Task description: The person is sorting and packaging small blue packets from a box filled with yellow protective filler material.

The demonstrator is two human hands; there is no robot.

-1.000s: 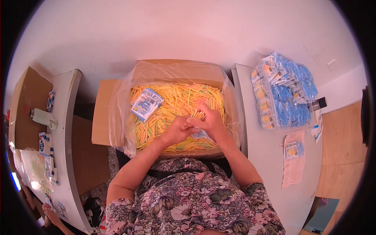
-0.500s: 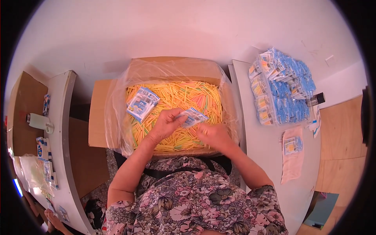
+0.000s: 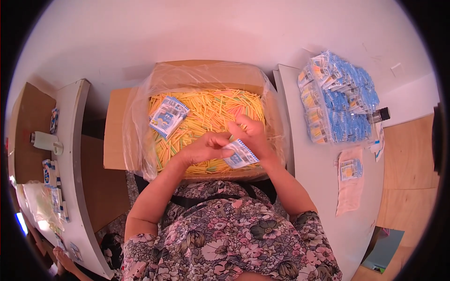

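My left hand (image 3: 206, 148) pinches a small clear packet (image 3: 241, 154) with blue-and-white striped edges, over the near half of an open carton. My right hand (image 3: 253, 136) is closed just above the packet's upper edge, its fingers bent toward the left hand. What its fingertips hold, if anything, I cannot make out. Below both hands the carton (image 3: 206, 68), lined with clear plastic, is filled with thin yellow, orange, pink and green sticks (image 3: 199, 110). A few more flat packets (image 3: 169, 116) lie stacked on the sticks at the left.
To the right, a table (image 3: 311, 187) bears a large clear bag of filled packets (image 3: 342, 103), a dark-capped bottle (image 3: 382, 114) and a pink cloth (image 3: 349, 192) with a packet on it. On the left table stand a pale flask (image 3: 44, 142) and small packs; another person's hand (image 3: 63, 257) shows at lower left.
My right hand has moved up and now sits above the packet. The packet in my left hand has shifted slightly right and down and tilted the other way.
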